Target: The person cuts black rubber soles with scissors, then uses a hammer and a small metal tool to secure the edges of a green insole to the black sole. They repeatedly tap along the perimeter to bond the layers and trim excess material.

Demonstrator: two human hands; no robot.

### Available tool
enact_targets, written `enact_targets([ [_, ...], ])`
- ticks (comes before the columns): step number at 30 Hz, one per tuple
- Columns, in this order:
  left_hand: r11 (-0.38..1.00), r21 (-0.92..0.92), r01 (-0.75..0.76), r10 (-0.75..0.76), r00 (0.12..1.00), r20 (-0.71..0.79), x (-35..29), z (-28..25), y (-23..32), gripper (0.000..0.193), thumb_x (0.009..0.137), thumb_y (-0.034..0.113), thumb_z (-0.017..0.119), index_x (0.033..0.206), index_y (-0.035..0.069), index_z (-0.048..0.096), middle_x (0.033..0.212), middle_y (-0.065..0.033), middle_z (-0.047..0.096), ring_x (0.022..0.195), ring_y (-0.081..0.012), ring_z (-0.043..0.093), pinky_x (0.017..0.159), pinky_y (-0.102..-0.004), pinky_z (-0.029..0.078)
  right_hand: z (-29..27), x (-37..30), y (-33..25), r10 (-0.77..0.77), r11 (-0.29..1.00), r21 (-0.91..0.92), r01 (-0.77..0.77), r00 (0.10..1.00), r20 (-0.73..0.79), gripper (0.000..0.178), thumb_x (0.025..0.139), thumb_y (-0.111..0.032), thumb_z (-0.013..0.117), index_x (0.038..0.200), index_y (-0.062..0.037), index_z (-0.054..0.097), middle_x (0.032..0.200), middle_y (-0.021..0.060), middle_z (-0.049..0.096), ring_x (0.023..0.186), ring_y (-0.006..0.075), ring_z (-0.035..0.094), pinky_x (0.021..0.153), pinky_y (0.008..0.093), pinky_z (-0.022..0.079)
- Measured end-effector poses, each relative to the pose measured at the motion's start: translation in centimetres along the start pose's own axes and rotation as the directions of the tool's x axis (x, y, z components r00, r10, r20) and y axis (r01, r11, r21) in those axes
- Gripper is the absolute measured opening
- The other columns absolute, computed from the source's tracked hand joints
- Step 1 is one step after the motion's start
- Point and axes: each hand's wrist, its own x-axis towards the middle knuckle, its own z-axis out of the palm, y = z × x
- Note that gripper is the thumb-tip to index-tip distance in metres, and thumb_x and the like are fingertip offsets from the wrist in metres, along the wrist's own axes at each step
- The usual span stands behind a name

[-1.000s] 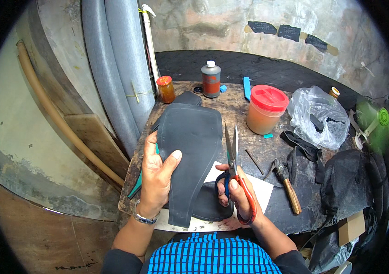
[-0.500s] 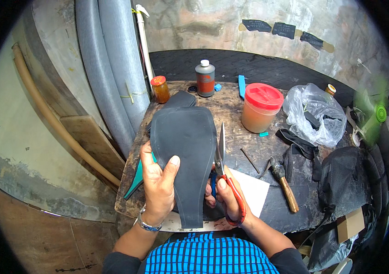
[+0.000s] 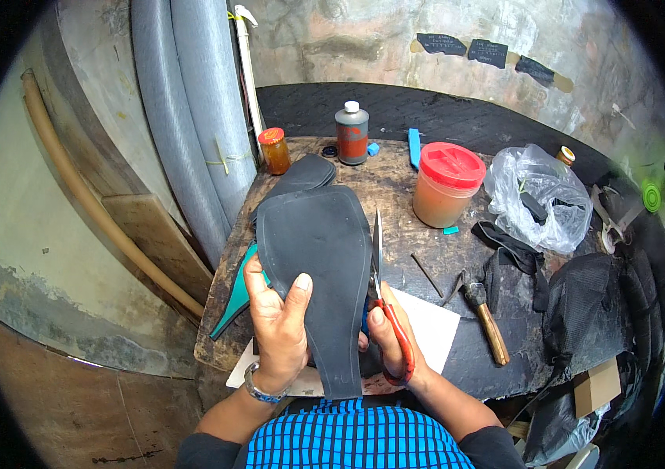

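Trimming step, mid-cut. Left hand point(image 3: 278, 328) clamped on black rubber sole sheet point(image 3: 323, 266), held above desk point(image 3: 395, 180). Right hand point(image 3: 387, 332) gripping red-handled scissors point(image 3: 383, 301), blades at sheet's right edge. Next likely: feed edge steadily, keep fingers clear.

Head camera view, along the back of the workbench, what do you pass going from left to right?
Orange jar → grey bottle with white cap → blue strip → red-lidded tub → clear plastic bag.
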Motion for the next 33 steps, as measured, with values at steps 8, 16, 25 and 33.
enact_targets([
  [8,0.999,0.035,-0.036,0.036,0.999,-0.007,0.1,-0.2,-0.1,0.054,0.096,-0.001,0.054,0.143,0.002,0.028,0.135,-0.0134,0.049,0.120,-0.0169,0.050,0.105,-0.0337,0.039,0.0,-0.1,0.3,-0.012,0.993,0.115,0.007,0.999,0.042,0.074,0.095,-0.058,0.054,0.140,-0.0024,0.036,0.079,-0.0010,0.044,0.067,0.0074,0.044,0.060,0.0220,0.038],
  [16,0.988,0.118,-0.101,0.101,0.995,0.009,-0.5,-0.2,-0.8,0.052,0.096,0.000,0.055,0.141,0.003,0.029,0.134,-0.0134,0.049,0.121,-0.0172,0.050,0.106,-0.0343,0.038,-0.2,0.0,0.2,-0.027,1.000,-0.002,0.027,1.000,0.010,0.076,0.095,-0.058,0.055,0.140,0.0005,0.037,0.076,-0.0018,0.046,0.066,0.0064,0.043,0.060,0.0219,0.038],
  [25,0.993,0.069,-0.095,0.094,0.995,0.021,-0.6,-0.5,-1.3,0.052,0.097,0.000,0.055,0.141,0.003,0.028,0.132,-0.0137,0.050,0.120,-0.0177,0.052,0.105,-0.0341,0.040,-0.4,-0.3,0.2,-0.008,0.999,0.034,0.009,1.000,-0.019,0.065,0.095,-0.052,0.060,0.130,0.0000,0.044,0.074,-0.0030,0.045,0.059,0.0048,0.040,0.052,0.0205,0.034],
  [33,0.996,0.054,-0.066,0.064,0.997,0.036,-0.3,-0.9,-0.8,0.054,0.097,0.000,0.055,0.143,0.001,0.027,0.133,-0.0146,0.050,0.120,-0.0183,0.053,0.104,-0.0339,0.042,-0.5,-0.8,1.0,0.038,0.997,0.066,-0.034,0.997,-0.068,0.058,0.095,-0.046,0.063,0.129,-0.0015,0.048,0.068,-0.0057,0.045,0.056,0.0034,0.041,0.049,0.0206,0.032],
])
